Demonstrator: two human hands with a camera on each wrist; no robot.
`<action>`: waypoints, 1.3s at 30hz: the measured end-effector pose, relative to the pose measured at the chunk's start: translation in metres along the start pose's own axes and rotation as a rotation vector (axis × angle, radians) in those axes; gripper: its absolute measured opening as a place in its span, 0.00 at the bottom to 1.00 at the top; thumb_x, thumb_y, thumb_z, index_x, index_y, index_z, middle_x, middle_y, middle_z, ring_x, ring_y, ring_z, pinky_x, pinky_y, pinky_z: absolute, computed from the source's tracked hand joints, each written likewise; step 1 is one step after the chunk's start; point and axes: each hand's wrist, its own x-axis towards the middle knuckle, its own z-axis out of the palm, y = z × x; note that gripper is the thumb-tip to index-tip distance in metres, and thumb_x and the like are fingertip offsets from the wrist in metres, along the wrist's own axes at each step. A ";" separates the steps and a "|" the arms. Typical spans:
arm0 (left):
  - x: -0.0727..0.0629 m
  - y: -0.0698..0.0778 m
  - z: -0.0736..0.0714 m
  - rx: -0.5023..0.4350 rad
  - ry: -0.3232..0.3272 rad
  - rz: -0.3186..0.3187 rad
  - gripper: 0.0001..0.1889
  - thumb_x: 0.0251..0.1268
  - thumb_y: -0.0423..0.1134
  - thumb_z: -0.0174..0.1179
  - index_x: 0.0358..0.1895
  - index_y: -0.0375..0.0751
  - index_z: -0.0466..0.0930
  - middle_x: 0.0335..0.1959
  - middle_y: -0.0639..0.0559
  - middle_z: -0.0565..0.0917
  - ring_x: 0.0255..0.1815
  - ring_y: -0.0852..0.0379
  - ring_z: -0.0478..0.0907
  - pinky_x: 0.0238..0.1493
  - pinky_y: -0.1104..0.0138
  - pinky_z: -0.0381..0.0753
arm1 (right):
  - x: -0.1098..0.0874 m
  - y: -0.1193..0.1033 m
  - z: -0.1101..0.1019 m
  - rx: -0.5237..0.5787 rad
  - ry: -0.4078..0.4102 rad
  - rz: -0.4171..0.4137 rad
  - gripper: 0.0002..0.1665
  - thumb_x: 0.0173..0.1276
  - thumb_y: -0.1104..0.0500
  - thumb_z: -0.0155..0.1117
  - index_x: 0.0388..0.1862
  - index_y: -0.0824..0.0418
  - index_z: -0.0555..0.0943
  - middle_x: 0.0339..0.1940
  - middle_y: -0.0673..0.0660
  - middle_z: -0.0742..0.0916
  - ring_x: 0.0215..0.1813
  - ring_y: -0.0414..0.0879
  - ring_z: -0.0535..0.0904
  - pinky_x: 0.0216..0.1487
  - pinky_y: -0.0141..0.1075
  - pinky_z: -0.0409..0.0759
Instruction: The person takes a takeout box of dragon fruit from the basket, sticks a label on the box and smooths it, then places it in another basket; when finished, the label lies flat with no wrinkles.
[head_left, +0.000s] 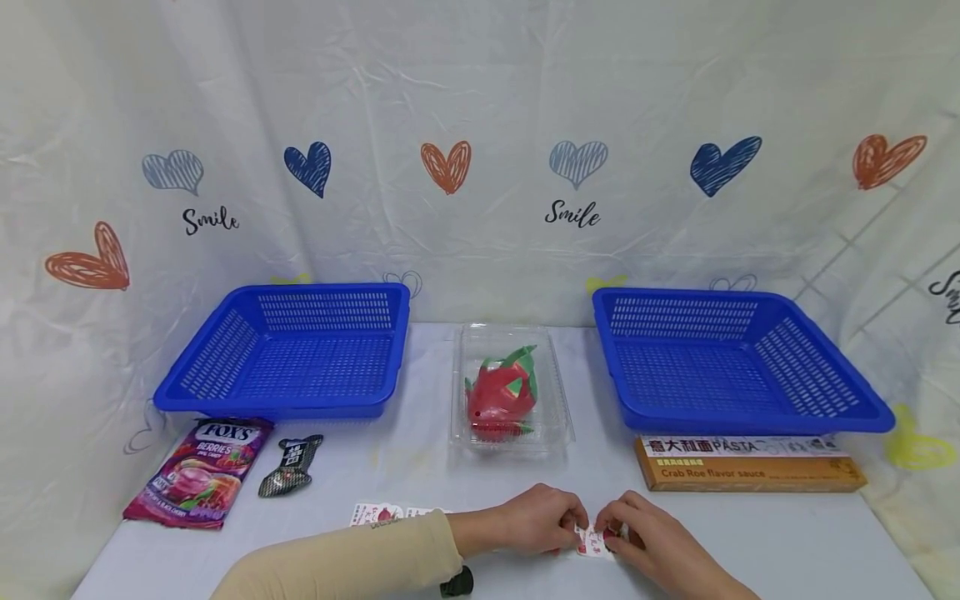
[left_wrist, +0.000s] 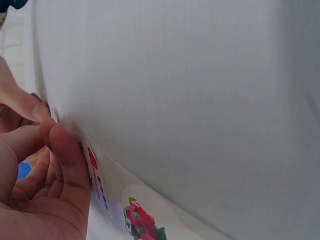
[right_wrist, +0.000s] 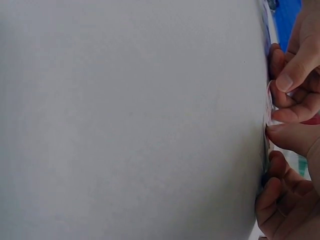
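Near the table's front edge, a small white sticker [head_left: 592, 546] with red lettering and a dark red fruit picture lies between both hands. My left hand [head_left: 536, 518] pinches its left side between thumb and forefinger. At its right side my right hand [head_left: 656, 537] pinches it too, partly covering it. White labels [head_left: 377, 512] with dragon fruit pictures stick out behind my left sleeve; the left wrist view shows one dragon fruit label [left_wrist: 142, 222] close by. Farther back, a red and green dragon fruit [head_left: 501, 396] sits inside a clear plastic box [head_left: 555, 412].
Two blue baskets [head_left: 390, 398] [head_left: 626, 408] stand at the back left and right. A purple candy bag [head_left: 198, 475] and a small dark packet [head_left: 291, 467] lie left. A pasta box [head_left: 753, 473] lies right. Beneath my left sleeve shows a dark green object [head_left: 457, 582].
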 end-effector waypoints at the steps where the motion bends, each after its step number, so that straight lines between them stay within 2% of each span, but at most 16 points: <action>1: 0.000 0.000 0.000 -0.005 0.000 -0.004 0.07 0.64 0.32 0.64 0.44 0.40 0.81 0.17 0.62 0.73 0.15 0.69 0.68 0.27 0.78 0.69 | 0.000 0.000 -0.001 0.012 -0.014 0.003 0.08 0.69 0.56 0.65 0.45 0.45 0.82 0.37 0.40 0.75 0.34 0.30 0.68 0.33 0.29 0.72; 4: 0.000 -0.001 0.000 -0.020 0.000 -0.015 0.07 0.64 0.32 0.64 0.44 0.40 0.81 0.18 0.62 0.73 0.15 0.68 0.69 0.27 0.78 0.69 | -0.001 0.001 -0.002 0.057 -0.059 0.010 0.10 0.70 0.53 0.63 0.49 0.46 0.82 0.37 0.42 0.74 0.33 0.30 0.68 0.32 0.28 0.70; 8: 0.000 0.000 0.000 -0.028 -0.002 -0.017 0.07 0.64 0.32 0.64 0.44 0.40 0.82 0.18 0.62 0.73 0.15 0.69 0.69 0.27 0.78 0.69 | -0.002 0.002 -0.003 0.072 -0.065 -0.011 0.09 0.71 0.52 0.62 0.48 0.45 0.82 0.37 0.43 0.74 0.33 0.30 0.68 0.32 0.28 0.71; 21: -0.001 0.001 -0.001 -0.046 -0.003 -0.044 0.07 0.64 0.31 0.64 0.44 0.40 0.82 0.18 0.61 0.73 0.17 0.68 0.68 0.28 0.78 0.69 | -0.001 0.003 -0.003 0.026 -0.095 -0.029 0.11 0.70 0.54 0.63 0.50 0.46 0.83 0.39 0.41 0.74 0.34 0.29 0.68 0.33 0.28 0.72; 27: -0.001 0.001 -0.001 -0.046 -0.005 -0.040 0.06 0.64 0.31 0.63 0.43 0.40 0.81 0.19 0.61 0.73 0.17 0.68 0.68 0.28 0.78 0.69 | -0.002 0.005 -0.002 0.052 -0.066 -0.083 0.07 0.71 0.54 0.63 0.46 0.44 0.82 0.39 0.40 0.74 0.36 0.29 0.70 0.34 0.28 0.73; 31: -0.002 0.001 -0.002 -0.031 -0.001 -0.035 0.06 0.64 0.32 0.63 0.43 0.40 0.81 0.18 0.62 0.73 0.17 0.69 0.68 0.28 0.78 0.69 | -0.002 0.007 0.000 0.026 -0.017 -0.119 0.07 0.69 0.59 0.65 0.42 0.46 0.81 0.38 0.39 0.74 0.35 0.28 0.69 0.33 0.28 0.73; 34: -0.002 0.002 -0.002 -0.023 0.002 -0.032 0.06 0.64 0.32 0.63 0.43 0.41 0.81 0.18 0.62 0.73 0.17 0.69 0.68 0.29 0.79 0.69 | -0.003 0.006 0.001 -0.001 0.007 -0.063 0.08 0.67 0.60 0.66 0.42 0.48 0.80 0.37 0.40 0.75 0.34 0.28 0.69 0.32 0.28 0.74; 39: -0.001 0.002 -0.002 -0.035 0.001 -0.039 0.06 0.64 0.32 0.63 0.43 0.41 0.81 0.19 0.62 0.73 0.17 0.69 0.68 0.29 0.78 0.69 | -0.006 -0.001 0.001 -0.079 0.027 0.143 0.07 0.64 0.57 0.70 0.40 0.52 0.81 0.36 0.43 0.75 0.32 0.30 0.67 0.31 0.29 0.73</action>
